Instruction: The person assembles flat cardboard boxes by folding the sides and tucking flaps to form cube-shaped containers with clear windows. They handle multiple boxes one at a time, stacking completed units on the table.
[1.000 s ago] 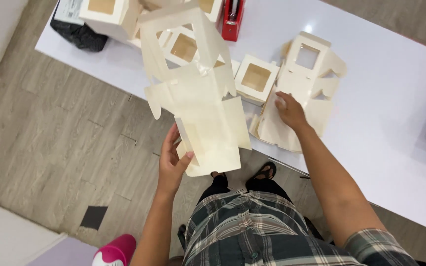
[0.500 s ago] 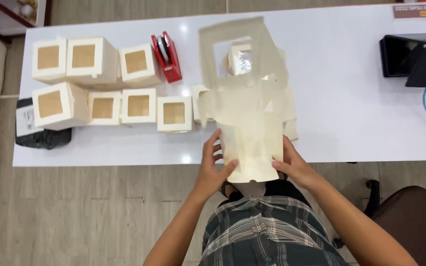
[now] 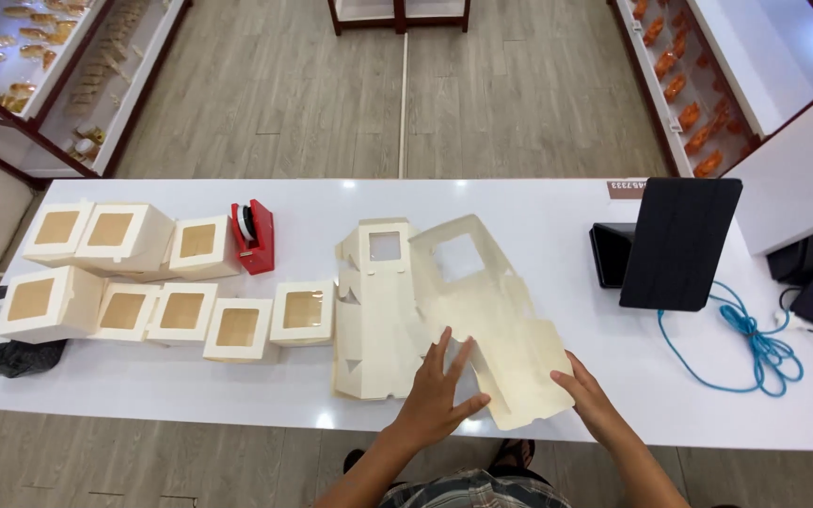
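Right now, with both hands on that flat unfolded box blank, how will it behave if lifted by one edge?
The box blank looks like thin, creased card, so it would probably flop and bend at its folds. It is likely light for its spread. With the left hand and right hand only at its near edge, the windowed far end may droop.

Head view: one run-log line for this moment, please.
left hand flat on unfolded box blank | right hand at blank's edge | blank on white table

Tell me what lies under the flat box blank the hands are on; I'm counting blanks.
Under the top box blank, held by the left hand and right hand, one more flat blank shows to its left on the white table. Any others beneath are covered.
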